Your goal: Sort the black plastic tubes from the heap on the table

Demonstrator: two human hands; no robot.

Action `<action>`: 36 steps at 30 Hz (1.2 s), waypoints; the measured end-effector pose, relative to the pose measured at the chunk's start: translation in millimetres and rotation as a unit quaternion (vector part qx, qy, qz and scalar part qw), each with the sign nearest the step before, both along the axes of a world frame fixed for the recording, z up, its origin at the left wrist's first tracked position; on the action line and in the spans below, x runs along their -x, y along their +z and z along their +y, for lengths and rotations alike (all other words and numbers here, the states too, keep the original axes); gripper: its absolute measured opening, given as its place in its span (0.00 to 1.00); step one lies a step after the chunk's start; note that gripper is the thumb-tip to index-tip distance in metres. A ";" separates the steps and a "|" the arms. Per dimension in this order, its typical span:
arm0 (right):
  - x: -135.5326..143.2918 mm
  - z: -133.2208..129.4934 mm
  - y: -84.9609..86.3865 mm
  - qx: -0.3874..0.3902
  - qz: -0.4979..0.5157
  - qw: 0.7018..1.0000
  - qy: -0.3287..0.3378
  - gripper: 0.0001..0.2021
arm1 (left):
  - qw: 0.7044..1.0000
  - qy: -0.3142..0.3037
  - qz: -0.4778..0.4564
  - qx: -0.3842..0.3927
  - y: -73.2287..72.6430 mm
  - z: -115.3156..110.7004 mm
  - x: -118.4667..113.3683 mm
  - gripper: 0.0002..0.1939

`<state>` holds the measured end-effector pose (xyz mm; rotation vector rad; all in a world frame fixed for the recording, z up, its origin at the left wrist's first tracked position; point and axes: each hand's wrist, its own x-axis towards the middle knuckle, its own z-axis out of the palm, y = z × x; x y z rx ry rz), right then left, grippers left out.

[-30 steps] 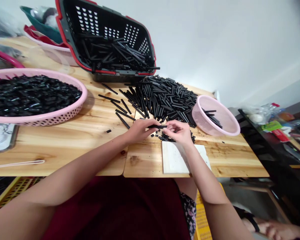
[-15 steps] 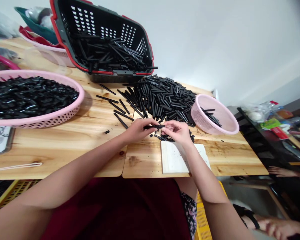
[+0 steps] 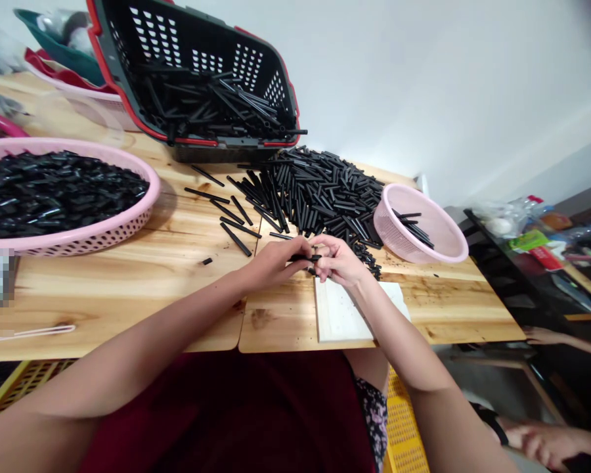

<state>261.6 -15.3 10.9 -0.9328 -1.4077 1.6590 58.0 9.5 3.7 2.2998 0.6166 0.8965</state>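
Between my two hands is a short black tube (image 3: 301, 257), lying roughly level above the table. My left hand (image 3: 280, 259) is closed around its left part with thumb and fingers. At its right end, the fingertips of my right hand (image 3: 339, 261) pinch it; whether they also hold a second small piece I cannot make out. Right behind the hands spreads a big heap of black tubes (image 3: 325, 187), with several loose ones to its left. Small black bits (image 3: 372, 266) lie beside my right hand. Under my right forearm is a pale board (image 3: 337, 315).
A black basket with red trim (image 3: 217, 141), tipped toward me, holds long black tubes. At left stands a pink basket (image 3: 152, 190) full of black pieces; at right, a pink bowl (image 3: 443, 223) with a few tubes. Another person's hands (image 3: 546, 440) show at lower right.
Both hands have dipped slightly toward me with the tube between them, and the fingers have shifted on it. The view has moved a little, sliding the scene left.
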 end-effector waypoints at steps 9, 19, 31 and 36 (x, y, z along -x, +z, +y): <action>-1.1 -6.2 3.2 -0.019 0.044 0.994 -0.094 0.28 | 0.944 0.137 -0.194 0.229 8.2 9.2 -4.6 0.32; 28.5 -16.0 -8.0 -0.307 -0.193 0.927 -0.094 0.12 | 0.811 -0.028 -0.261 0.522 0.2 -0.7 -15.2 0.27; 9.7 -17.5 19.0 -0.119 -0.120 0.971 -0.168 0.19 | 0.994 0.040 0.053 0.089 7.1 -14.3 -14.0 0.20; 11.7 -25.3 15.4 -0.084 -0.056 0.964 -0.246 0.19 | 0.992 0.028 0.093 0.077 6.9 -15.3 -17.1 0.19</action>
